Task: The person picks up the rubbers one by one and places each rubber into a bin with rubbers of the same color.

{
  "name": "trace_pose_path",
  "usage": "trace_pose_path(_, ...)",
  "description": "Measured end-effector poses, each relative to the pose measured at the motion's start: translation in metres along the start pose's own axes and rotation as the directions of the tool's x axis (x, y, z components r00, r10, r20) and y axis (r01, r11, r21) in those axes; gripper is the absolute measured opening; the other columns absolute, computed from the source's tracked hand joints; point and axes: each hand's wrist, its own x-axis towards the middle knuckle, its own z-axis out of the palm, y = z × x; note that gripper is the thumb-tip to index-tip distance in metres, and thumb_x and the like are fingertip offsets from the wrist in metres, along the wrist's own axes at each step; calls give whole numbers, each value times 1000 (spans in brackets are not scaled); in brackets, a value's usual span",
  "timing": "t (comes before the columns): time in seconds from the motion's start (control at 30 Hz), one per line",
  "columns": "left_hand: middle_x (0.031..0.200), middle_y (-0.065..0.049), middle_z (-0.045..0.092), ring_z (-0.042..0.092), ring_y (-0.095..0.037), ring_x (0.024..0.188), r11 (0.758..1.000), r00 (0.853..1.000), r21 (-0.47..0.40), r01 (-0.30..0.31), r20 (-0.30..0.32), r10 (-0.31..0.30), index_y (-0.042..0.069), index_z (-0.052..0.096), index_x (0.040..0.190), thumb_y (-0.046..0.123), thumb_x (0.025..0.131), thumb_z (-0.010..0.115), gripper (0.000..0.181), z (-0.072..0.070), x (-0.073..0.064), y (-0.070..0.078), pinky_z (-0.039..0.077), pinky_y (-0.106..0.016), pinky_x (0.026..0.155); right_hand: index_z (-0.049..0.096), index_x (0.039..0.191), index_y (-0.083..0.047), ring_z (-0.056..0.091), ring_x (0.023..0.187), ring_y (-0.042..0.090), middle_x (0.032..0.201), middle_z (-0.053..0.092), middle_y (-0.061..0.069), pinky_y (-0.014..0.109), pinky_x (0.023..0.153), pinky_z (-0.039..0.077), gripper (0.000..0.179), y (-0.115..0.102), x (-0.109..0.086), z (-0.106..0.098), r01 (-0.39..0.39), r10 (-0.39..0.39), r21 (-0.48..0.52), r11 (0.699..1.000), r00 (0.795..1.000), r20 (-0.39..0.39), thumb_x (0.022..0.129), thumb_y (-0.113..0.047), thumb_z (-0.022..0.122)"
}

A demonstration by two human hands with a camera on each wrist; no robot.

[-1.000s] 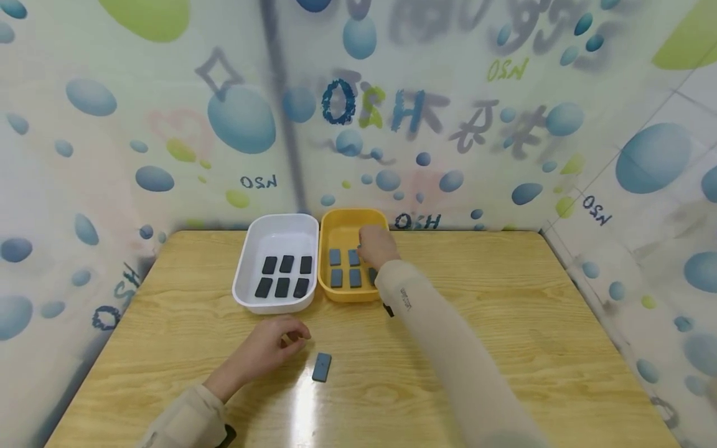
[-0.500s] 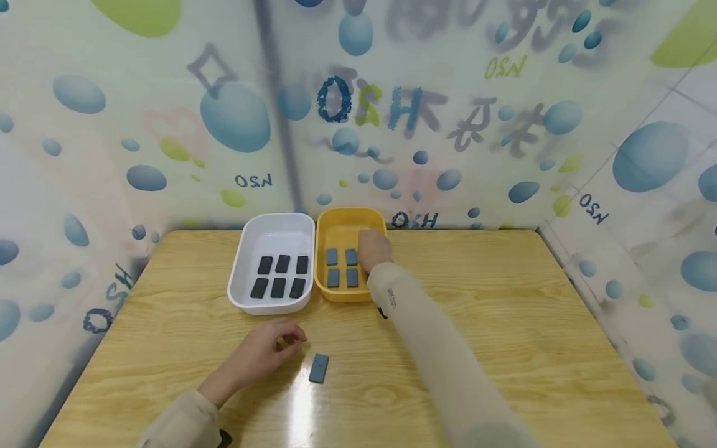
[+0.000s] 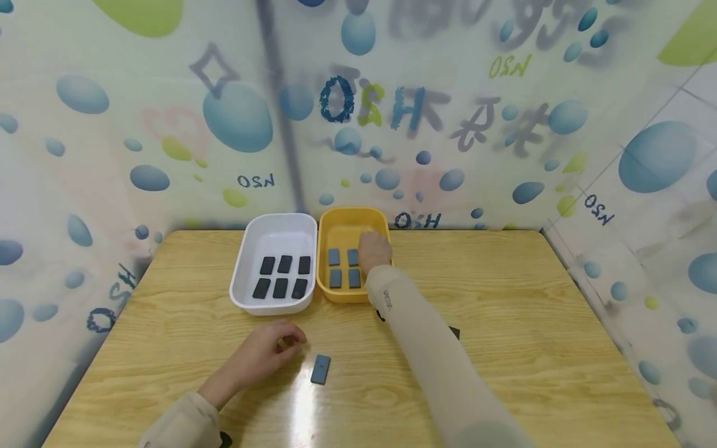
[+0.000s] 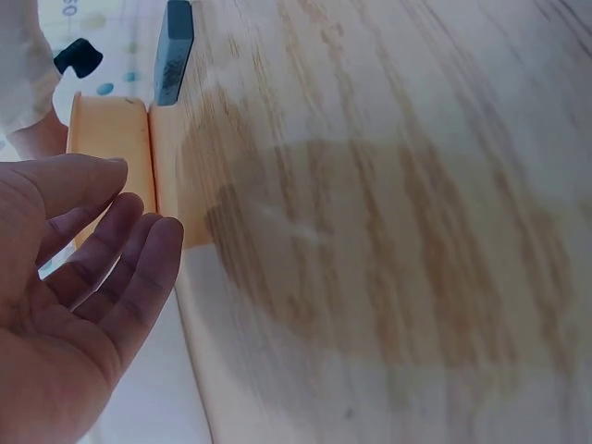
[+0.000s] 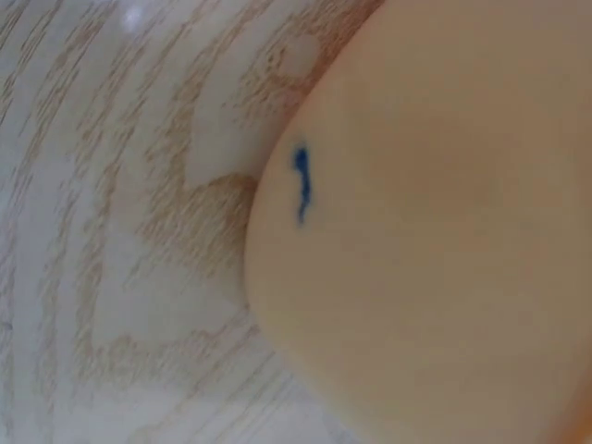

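Observation:
My right hand (image 3: 374,251) reaches into the right side of the yellow bin (image 3: 350,216). Its back faces the head view, so the fingers and anything between them are hidden. Several blue-grey tiles (image 3: 335,279) lie in rows in that bin. My left hand (image 3: 269,347) hovers or rests by the white bin's near edge with loosely bent fingers. In the left wrist view, nothing lies between the left hand's fingers (image 4: 148,268). A lone blue-grey tile (image 3: 320,369) lies on the table just right of that hand; the left wrist view also catches this tile (image 4: 174,53).
The white bin (image 3: 276,219) stands against the yellow one and bears several black tiles (image 3: 281,287) in two rows. A small dark piece (image 3: 455,332) peeks out right of my right sleeve on the wooden table (image 3: 538,348). A patterned wall backs the table.
My right hand has shifted slightly nearer within the yellow bin, covering a dark tile seen earlier. The small dark piece has come into view beside the sleeve. My left hand stays put.

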Motion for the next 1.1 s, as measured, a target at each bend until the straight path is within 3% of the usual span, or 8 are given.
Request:
trace_pose_path(0.2,91,6,69,61,-2,81,1000,1000,-11,14,13,-14,15,70,94,8,84,71,12,-1,0,2,53,-23,69,71,99,-9,70,85,21,96,71,7,35,66,59,17,-1,-4,-7,16,-16,-13,1000,1000,4,98,-14,55)
trace_pose_path(0.43,93,6,69,61,-3,82,999,999,-10,30,18,-30,15,70,95,8,85,70,12,-2,-1,4,54,-23,70,70,89,-10,67,74,18,84,70,4,32,61,57,16,0,-12,-26,129,-131,-54,990,991,-37,96,-12,56)
trace_pose_path(0.6,93,4,69,61,-4,82,1000,1000,-3,23,6,-23,13,70,95,8,85,70,11,-4,-1,6,54,-24,70,65,81,-8,62,67,19,76,66,6,32,59,53,16,5,-16,-47,179,-179,-36,983,984,0,93,-7,56)
trace_pose_path(0.77,92,4,70,62,-5,81,1000,1000,8,12,-5,-12,11,70,94,7,85,69,11,-6,-1,8,54,-23,69,64,92,-9,62,78,20,86,64,6,34,67,54,15,15,-20,-64,185,-185,-16,983,983,0,97,-8,50)
trace_pose_path(0.87,92,3,70,62,-6,82,1000,1000,11,15,-8,-15,11,70,95,8,85,69,11,-7,-1,9,54,-23,70,64,101,-9,62,83,20,93,64,6,34,70,54,16,22,-25,-70,198,-199,51,979,980,7,99,-9,47)
trace_pose_path(1.0,93,2,70,63,-7,83,1000,1000,14,26,-4,-25,12,71,96,8,85,69,11,-7,0,8,54,-22,70,62,114,-7,65,92,22,109,67,9,36,78,55,20,30,-39,-75,225,-229,121,967,973,24,98,-11,50)
trace_pose_path(1.1,94,2,71,64,-8,83,999,999,20,32,2,-32,12,71,96,8,85,69,12,-8,0,7,54,-22,70,62,118,-7,65,100,25,116,66,9,38,84,56,23,34,-49,-76,250,-252,98,963,968,14,97,-14,55)
